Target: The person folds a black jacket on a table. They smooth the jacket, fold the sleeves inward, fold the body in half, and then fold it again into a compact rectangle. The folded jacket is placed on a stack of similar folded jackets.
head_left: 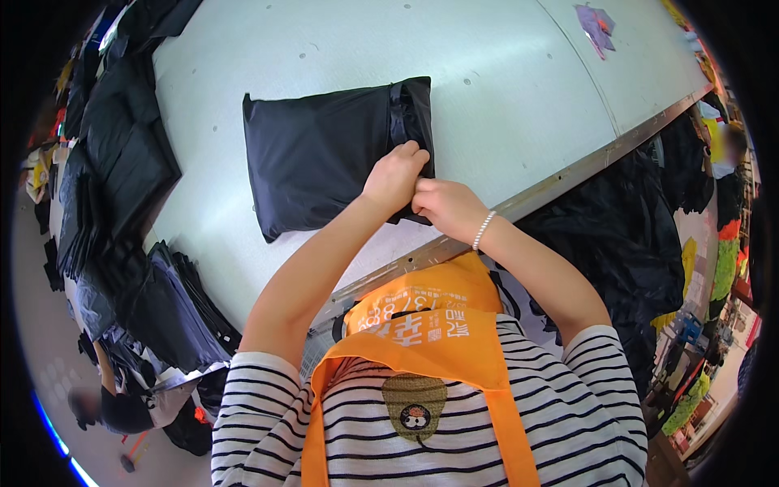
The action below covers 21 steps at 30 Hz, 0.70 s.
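Note:
A flat, filled black fabric pouch [316,154] lies on the pale table in front of me. A dark strip or folded flap runs along its right end. My left hand [395,174] is closed at that right edge, its fingers curled on the black fabric. Close beside it, my right hand [450,207] pinches at the pouch's lower right edge, with a beaded bracelet on the wrist. The two hands nearly touch. Exactly what the fingertips hold is partly hidden behind them.
Piles of folded black fabric pieces [122,138] line the table's left side. A metal-edged pale table [495,89] carries a small purple scrap [596,28] at far right. Black fabric [608,235] hangs in a heap below the right edge. Other people work at far left and right.

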{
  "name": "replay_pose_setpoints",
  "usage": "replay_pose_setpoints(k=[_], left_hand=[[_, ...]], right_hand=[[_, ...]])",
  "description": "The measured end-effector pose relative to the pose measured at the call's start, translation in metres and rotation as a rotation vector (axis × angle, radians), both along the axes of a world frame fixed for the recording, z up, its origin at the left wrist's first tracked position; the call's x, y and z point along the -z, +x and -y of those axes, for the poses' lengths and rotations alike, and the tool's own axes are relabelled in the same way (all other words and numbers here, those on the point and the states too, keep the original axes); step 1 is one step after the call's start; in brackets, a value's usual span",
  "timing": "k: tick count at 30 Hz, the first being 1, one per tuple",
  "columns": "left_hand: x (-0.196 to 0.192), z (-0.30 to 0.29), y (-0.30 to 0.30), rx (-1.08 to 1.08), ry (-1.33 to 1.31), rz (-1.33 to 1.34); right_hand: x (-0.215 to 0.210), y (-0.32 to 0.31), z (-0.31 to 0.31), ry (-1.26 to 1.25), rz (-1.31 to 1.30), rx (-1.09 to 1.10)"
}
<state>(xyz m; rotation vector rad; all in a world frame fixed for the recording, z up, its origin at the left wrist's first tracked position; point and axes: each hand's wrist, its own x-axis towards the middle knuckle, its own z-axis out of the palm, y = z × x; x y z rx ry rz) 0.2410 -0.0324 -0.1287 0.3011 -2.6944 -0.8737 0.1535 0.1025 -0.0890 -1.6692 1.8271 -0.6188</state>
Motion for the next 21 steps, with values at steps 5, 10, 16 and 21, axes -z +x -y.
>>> replay_pose_setpoints(k=[5, 10, 16, 21], left_hand=[[-0.057, 0.052, -0.009, -0.203, 0.016, -0.154], [-0.032, 0.068, -0.013, -0.09, -0.329, 0.013], [-0.035, 0.068, -0.021, -0.03, -0.387, 0.206], [-0.026, 0.079, -0.039, 0.058, -0.388, 0.198]], right_hand=[[-0.021, -0.011, 0.0, -0.049, 0.017, 0.196], [-0.005, -0.015, 0.043, -0.252, -0.175, 0.506], [0.028, -0.051, 0.092, -0.192, -0.265, 0.693], [0.028, -0.064, 0.122, -0.275, -0.278, 0.667]])
